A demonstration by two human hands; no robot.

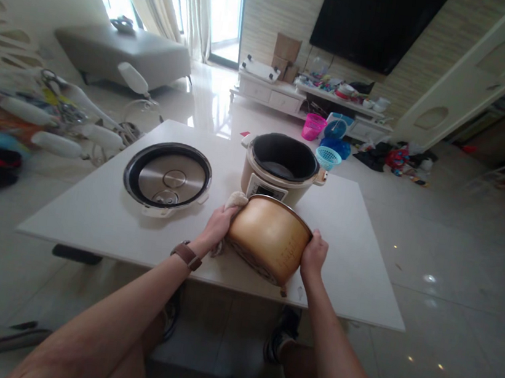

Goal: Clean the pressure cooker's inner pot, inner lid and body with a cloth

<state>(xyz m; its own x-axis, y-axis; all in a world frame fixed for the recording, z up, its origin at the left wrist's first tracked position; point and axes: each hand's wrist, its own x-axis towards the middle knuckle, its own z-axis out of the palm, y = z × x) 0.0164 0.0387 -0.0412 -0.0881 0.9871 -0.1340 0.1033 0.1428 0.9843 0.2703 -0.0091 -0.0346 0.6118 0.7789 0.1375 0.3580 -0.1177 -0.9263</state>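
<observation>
A gold-coloured inner pot [270, 231] is tilted at the table's near side, between my two hands. My left hand [218, 225] is closed on a pale cloth [236, 200] pressed to the pot's left rim. On the right side, my right hand [315, 254] grips the pot's rim, fingers partly hidden behind it. Just beyond the pot stands a cream pressure cooker body [249, 173], its dark inside showing and its front panel partly covered by the pot. To the left lies the cooker's round lid [154, 179], metal inner side up.
Everything stands on a white table [99, 218] whose near edge is close to my legs. A floor lamp [78, 98] is by the left side. Beyond the table are a pink basket [313, 126], a blue basket [328, 157] and a low cabinet [271, 97].
</observation>
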